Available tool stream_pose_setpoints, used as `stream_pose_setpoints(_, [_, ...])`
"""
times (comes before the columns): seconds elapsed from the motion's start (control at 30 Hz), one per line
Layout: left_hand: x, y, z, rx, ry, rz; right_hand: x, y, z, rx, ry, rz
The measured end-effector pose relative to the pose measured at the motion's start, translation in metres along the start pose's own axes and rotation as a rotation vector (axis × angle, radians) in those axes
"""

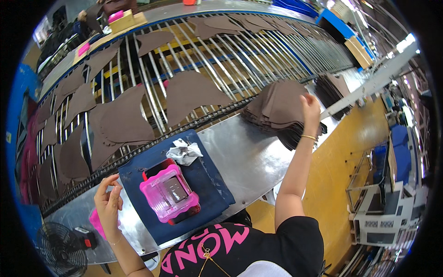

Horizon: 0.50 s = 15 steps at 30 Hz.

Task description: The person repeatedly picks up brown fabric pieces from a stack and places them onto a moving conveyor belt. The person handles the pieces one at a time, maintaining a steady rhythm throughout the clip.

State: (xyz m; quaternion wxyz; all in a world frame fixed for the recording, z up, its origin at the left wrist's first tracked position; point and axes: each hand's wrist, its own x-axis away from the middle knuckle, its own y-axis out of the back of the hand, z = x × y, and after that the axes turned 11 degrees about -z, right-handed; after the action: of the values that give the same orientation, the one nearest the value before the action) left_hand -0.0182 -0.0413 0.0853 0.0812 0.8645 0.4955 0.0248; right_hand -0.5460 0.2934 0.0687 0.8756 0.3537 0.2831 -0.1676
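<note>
Over the far right end of the metal table, my right hand [310, 111] is closed beside a thick stack of dark brown cut pieces [281, 104]. Whether a piece is between its fingers is hidden. My left hand [109, 198] hovers at the left edge of a dark blue mat [214, 177], its fingers loosely bent and apart, with nothing in them. On the mat sits a pink plastic basket [159, 198] with a dark patterned block [175, 189] in it. A crumpled white cloth or paper [184, 152] lies just behind the basket.
A roller conveyor [154, 83] runs behind the table, with several brown pieces [191, 94] spread on it. Another brown stack [332, 90] stands farther right, next to a pale metal bar [374, 83]. A black fan [60, 249] is at lower left.
</note>
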Motion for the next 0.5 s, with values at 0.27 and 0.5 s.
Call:
stream_pose_setpoints(0.27, [-0.01,-0.034,-0.018,0.062,0.007,0.088,0.005,0.056,-0.065,0.688,-0.198,0.197])
stream_pose_setpoints(0.5, [-0.007,-0.031,-0.029,0.041,0.067,0.065,-0.017,0.058,-0.083,1.018,0.462,0.169])
